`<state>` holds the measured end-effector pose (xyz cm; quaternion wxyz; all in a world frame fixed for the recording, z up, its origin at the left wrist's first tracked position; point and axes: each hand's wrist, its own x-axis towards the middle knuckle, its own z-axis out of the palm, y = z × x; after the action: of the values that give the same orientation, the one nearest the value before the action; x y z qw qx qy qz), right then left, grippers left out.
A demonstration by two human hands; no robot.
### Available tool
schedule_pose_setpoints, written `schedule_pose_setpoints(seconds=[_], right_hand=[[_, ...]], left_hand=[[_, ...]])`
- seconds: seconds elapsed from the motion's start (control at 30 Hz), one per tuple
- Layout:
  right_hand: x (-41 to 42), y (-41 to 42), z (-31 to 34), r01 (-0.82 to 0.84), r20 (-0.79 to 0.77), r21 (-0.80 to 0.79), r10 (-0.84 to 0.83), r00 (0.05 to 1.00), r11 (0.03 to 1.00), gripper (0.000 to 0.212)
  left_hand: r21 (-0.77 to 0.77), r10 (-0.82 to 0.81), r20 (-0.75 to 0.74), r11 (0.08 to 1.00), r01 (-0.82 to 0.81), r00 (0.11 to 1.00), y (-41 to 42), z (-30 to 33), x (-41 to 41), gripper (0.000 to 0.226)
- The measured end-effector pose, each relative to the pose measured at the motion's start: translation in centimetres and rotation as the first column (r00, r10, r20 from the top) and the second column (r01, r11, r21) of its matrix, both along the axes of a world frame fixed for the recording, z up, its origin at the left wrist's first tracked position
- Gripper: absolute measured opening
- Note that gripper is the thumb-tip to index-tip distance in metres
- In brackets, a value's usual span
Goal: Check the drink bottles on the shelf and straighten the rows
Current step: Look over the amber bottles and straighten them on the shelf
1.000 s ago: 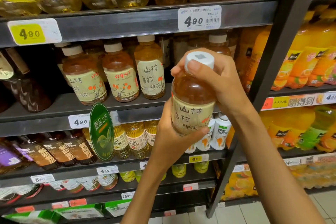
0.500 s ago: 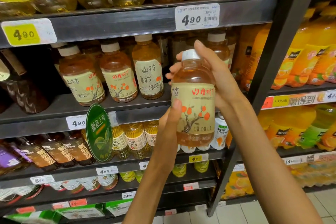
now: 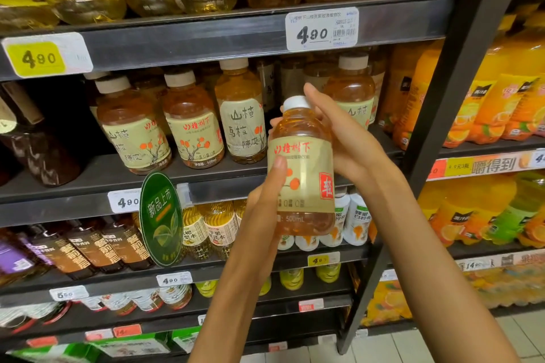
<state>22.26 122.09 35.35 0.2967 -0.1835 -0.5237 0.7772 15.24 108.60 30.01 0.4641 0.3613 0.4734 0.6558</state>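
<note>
Bottle [image 3: 300, 168] is held upright before its shelf [image 3: 206, 183] gap, gripped by left hand [image 3: 262, 209] and right hand [image 3: 345, 138].

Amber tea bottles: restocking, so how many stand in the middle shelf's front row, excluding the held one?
4: far-left bottle, second bottle, third bottle side by side; fourth bottle behind the right hand. More behind, partly hidden.
</note>
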Motion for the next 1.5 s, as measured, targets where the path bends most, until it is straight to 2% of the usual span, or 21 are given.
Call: schedule_pose_setpoints(seconds=[0.07,0.13,0.27,0.43,0.53,0.67,0.73,0.87,0.97,1.03,1.17,1.27,1.37,1.4,1.5], right_hand=[[-0.1,0.0,-0.3,-0.062,-0.04,-0.068,0.06,0.997,0.996,0.05],[-0.1,-0.1,-0.6,-0.121,-0.106,-0.129,0.108,0.989,0.984,0.047],[-0.1,-0.3,-0.7,-0.111,-0.13,-0.153,0.091,0.987,0.982,0.038],[0.2,-0.3,-0.2,-0.072,-0.102,-0.143,0.058,0.993,0.987,0.036],[0.3,-0.3,0.0,-0.006,-0.049,-0.078,0.002,0.999,0.997,0.034],[0.5,-0.5,0.3,0.032,-0.03,-0.035,-0.033,0.999,0.999,0.033],[0.6,-0.6,0.3,0.066,-0.026,0.019,-0.066,0.997,0.998,0.032],[1.1,-0.7,0.8,0.235,0.078,0.315,-0.271,0.959,0.92,0.04],[1.2,-1.3,1.0,0.237,0.075,0.385,-0.286,0.955,0.892,0.041],[0.8,-1.8,0.8,0.265,0.034,0.38,-0.3,0.953,0.886,0.036],[0.5,-2.0,0.7,0.322,-0.097,0.331,-0.307,0.947,0.887,0.028],[0.9,-1.8,0.9,0.266,-0.209,0.305,-0.208,0.956,0.914,0.028],[1.1,-1.8,1.1,0.2,-0.321,0.338,-0.087,0.943,0.92,0.029],[1.1,-1.9,1.1,0.186,-0.343,0.358,-0.057,0.938,0.915,0.029],[1.1,-2.0,1.2,0.175,-0.376,0.391,-0.017,0.927,0.904,0.028]], left_hand=[[0.006,-0.037,0.129,0.999,0.036,0.991,-0.1,0.2,0.1,0.053],[0.005,-0.069,0.194,0.998,0.07,0.979,-0.2,0.2,0.2,0.059],[-0.014,-0.109,0.208,0.993,0.114,0.972,-0.2,0.4,0.1,0.058],[-0.068,-0.086,0.124,0.993,0.095,0.989,0.0,0.2,-0.3,0.064],[-0.051,-0.055,0.095,0.997,0.06,0.994,0.0,0.0,-0.5,0.065],[-0.055,-0.058,-0.053,0.997,0.055,0.997,-0.1,-0.3,-0.1,0.052],[-0.031,-0.02,-0.082,0.999,0.017,0.996,0.1,-0.4,0.2,0.048],[0.053,0.173,-0.155,0.985,-0.167,0.973,0.7,0.0,0.6,0.067],[0.159,0.343,-0.281,0.938,-0.309,0.896,1.2,-0.1,0.7,0.069],[0.199,0.366,-0.319,0.928,-0.315,0.874,1.3,-0.4,0.9,0.071],[0.199,0.268,-0.245,0.955,-0.222,0.932,0.9,-0.6,0.2,0.068],[0.172,0.17,-0.207,0.976,-0.135,0.964,0.9,-0.6,-1.0,0.074],[0.129,0.037,-0.209,0.992,-0.01,0.977,1.0,-0.4,-1.3,0.094],[0.121,0.013,-0.224,0.993,0.015,0.974,1.0,-0.4,-1.4,0.092],[0.157,0.053,-0.279,0.988,-0.008,0.959,1.2,-0.4,-1.3,0.064]])
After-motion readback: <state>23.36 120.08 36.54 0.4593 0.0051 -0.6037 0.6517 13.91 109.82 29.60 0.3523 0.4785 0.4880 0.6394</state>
